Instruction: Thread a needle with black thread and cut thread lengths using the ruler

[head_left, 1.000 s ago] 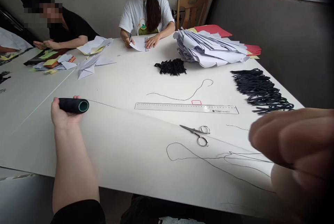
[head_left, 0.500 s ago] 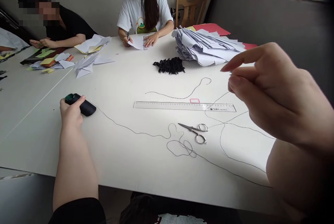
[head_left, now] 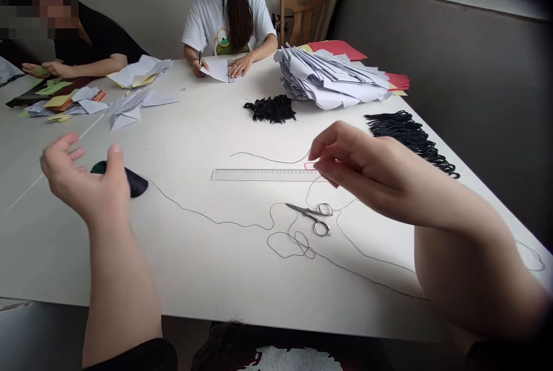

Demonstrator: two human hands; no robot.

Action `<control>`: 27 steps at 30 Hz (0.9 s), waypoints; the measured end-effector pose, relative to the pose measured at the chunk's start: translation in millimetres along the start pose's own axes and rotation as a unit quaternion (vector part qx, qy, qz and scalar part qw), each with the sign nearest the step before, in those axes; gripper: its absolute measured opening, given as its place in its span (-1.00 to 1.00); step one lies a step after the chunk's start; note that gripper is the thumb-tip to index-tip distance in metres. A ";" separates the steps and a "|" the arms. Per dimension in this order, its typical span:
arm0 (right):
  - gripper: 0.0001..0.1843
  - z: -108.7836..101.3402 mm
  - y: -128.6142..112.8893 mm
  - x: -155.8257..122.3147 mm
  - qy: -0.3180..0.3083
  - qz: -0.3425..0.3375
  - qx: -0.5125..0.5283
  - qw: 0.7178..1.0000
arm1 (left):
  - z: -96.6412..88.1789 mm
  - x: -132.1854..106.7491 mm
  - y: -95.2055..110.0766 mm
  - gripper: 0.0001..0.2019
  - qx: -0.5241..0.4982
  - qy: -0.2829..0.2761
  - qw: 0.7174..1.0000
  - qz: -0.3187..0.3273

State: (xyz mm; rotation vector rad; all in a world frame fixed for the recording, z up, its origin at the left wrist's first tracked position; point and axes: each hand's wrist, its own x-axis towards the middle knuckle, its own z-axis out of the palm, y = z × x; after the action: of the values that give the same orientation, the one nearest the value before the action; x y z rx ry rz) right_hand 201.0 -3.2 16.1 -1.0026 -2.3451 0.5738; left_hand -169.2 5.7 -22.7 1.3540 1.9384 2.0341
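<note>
My left hand [head_left: 82,184] hovers open, fingers spread, just above a black thread spool [head_left: 137,182] that lies on its side on the white table [head_left: 203,129]. A thin black thread [head_left: 207,218] runs from the spool across the table in loose loops. My right hand [head_left: 358,166] is held above the right end of a clear ruler [head_left: 259,174], thumb and fingers pinched on the thread, which hangs down from them to the table. Small silver scissors [head_left: 313,218] lie just below that hand, among the loops.
A bundle of short black cords [head_left: 270,109] and a longer row of them [head_left: 406,132] lie further back. A tall stack of white sheets [head_left: 332,77] sits on red paper. Two other people [head_left: 224,19] work with paper at the far side.
My left hand set the spool down and let go, now open above it. My right hand moved from close to the camera down to the ruler, the thread going slack into loops.
</note>
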 end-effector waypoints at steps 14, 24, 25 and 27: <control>-0.82 -7.6 4.9 -1.4 0.012 -0.065 -0.047 0.997 | 55.4 -69.2 62.6 -0.83 -0.258 -0.464 0.810 -0.249; -0.73 -31.2 21.6 -8.9 -0.012 0.010 -0.111 0.994 | 19.6 -18.0 35.8 -0.82 0.007 -0.201 0.979 -0.028; -0.71 -31.3 25.1 -7.7 -0.026 0.023 -0.106 0.994 | 18.5 -16.7 35.5 -0.82 0.037 -0.191 0.980 -0.035; -0.71 -30.0 33.0 -4.2 -0.053 0.056 -0.099 0.992 | 16.8 -15.2 35.6 -0.81 0.107 -0.194 0.973 -0.071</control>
State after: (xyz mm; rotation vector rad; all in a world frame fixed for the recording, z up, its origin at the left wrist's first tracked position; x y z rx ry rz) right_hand 239.3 19.9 19.6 -1.2260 -2.4901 0.4522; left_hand -131.3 2.7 -4.4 1.4692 2.0402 1.4025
